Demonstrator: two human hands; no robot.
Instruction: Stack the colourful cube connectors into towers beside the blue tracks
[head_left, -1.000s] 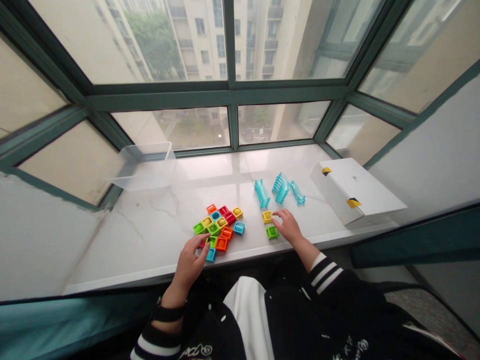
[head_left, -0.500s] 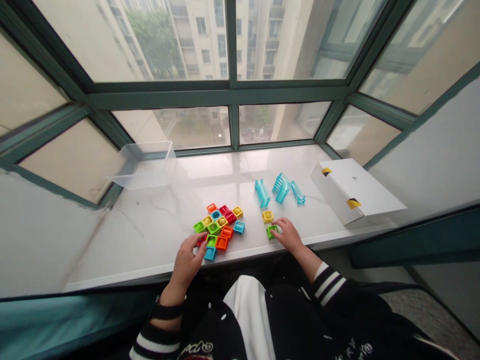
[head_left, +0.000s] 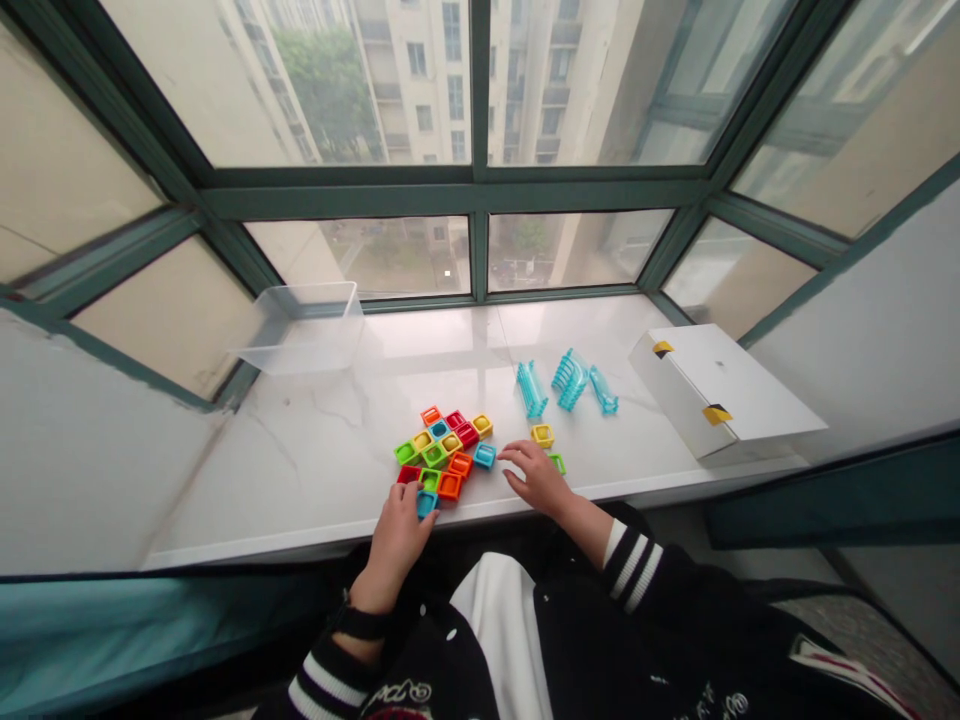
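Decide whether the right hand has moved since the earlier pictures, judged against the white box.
Yes: the right hand has moved left, away from the white box.

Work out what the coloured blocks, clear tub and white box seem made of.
The coloured blocks look like glossy plastic, evenly bright. The clear tub looks like transparent plastic; the sill shows through. The white box seems matte card, by its flat folded edges.
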